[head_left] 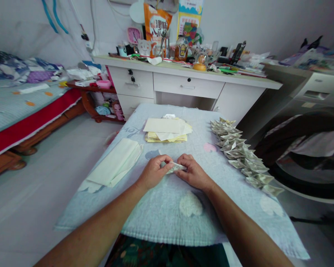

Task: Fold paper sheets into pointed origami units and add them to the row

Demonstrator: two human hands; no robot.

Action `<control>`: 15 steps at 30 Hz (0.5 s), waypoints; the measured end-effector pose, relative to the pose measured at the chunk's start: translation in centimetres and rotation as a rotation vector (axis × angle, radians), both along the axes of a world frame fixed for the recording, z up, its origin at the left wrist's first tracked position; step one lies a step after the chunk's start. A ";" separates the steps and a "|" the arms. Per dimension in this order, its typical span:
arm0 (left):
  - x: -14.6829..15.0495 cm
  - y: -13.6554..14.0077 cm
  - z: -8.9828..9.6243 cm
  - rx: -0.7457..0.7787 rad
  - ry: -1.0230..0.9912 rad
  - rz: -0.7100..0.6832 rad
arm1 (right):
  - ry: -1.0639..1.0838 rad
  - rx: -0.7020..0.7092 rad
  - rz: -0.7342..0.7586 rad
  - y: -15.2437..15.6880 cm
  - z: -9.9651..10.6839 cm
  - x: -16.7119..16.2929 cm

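A small piece of folded paper (174, 167), pale and printed, spans the gap between my hands above the middle of the cloth-covered table. My left hand (155, 171) pinches its left end between thumb and forefinger. At the other end, my right hand (193, 172) has its fingers closed round the paper, hiding part of it. Beyond my hands lies a stack of pale and yellow paper sheets (164, 126). A folded bundle of pale green paper (114, 163) rests left of my hands. Several folded paper pieces with pointed tips (239, 152) stand in rows along the right side.
A light blue patterned cloth (156, 215) covers the table. Behind it stands a white desk (189, 83) crowded with jars, a pink clock (134, 35) and an orange bag (156, 27). A washing machine (317, 96) is at the right, a bed (25, 107) at the left.
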State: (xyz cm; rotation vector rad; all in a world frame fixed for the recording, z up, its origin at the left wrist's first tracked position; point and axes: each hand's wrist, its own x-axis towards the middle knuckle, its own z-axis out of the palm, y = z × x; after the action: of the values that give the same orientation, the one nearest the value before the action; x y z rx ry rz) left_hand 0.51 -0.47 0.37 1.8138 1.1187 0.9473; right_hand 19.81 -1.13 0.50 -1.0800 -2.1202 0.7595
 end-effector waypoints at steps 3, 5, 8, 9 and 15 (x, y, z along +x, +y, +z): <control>-0.2 0.1 0.0 -0.017 -0.058 0.012 | 0.071 -0.035 -0.035 0.0 0.0 0.4; -0.2 0.1 0.0 -0.026 -0.072 0.018 | 0.108 -0.054 -0.050 0.0 0.1 0.5; -0.2 0.0 0.2 -0.032 -0.079 0.021 | 0.135 -0.074 -0.065 0.0 0.2 0.5; -0.2 -0.1 0.3 -0.032 -0.082 0.019 | 0.140 -0.079 -0.069 0.0 0.3 0.5; -0.4 0.1 0.2 -0.041 -0.113 0.032 | 0.181 -0.126 -0.033 0.0 0.8 0.9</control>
State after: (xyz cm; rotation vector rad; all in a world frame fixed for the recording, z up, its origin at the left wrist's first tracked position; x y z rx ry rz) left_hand 0.14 -0.40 0.53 1.6919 1.0919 1.0255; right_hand 20.69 -1.15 1.34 -1.0660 -1.9193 0.9485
